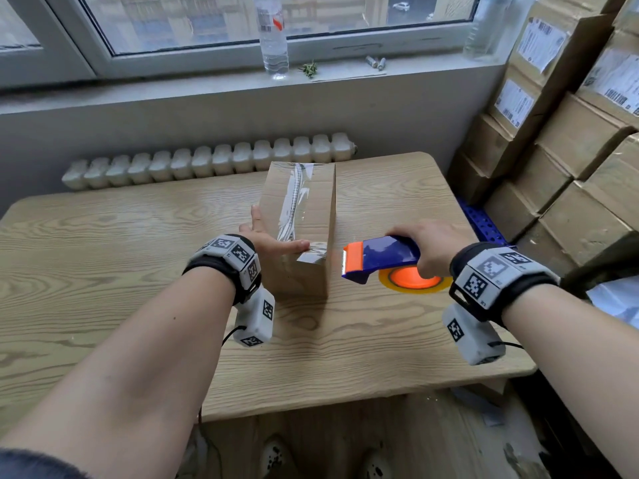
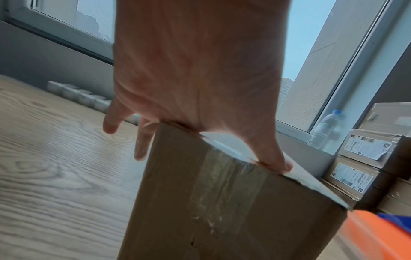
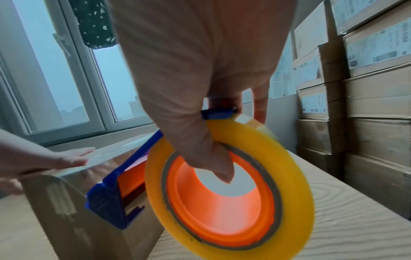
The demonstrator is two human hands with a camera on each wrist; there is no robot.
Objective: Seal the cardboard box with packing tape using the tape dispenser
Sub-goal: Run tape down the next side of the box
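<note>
A narrow cardboard box [image 1: 304, 278] [image 2: 169, 202] [image 3: 44, 211] stands mid-table. Clear tape [image 1: 294, 202] [image 2: 222, 190] runs along its top and folds down the near face. My left hand [image 1: 273, 242] [image 2: 195, 70] [image 3: 55, 161] rests at the box's near left corner, thumb flat on the taped top edge, straight fingers down the left side. My right hand [image 1: 428, 248] [image 3: 189, 88] grips a blue and orange tape dispenser [image 1: 380, 259] [image 2: 378, 234] [image 3: 106, 198] carrying a yellow tape roll [image 1: 411, 281] [image 3: 295, 193]. Its toothed edge hangs just right of the box's near corner, apart from it.
The wooden table [image 1: 103, 254] has open surface on both sides of the box. Stacked labelled cartons [image 1: 570, 150] fill the right side, with a blue crate [image 1: 484, 223] at their foot. A water bottle [image 1: 275, 39] stands on the windowsill above a radiator [image 1: 207, 160].
</note>
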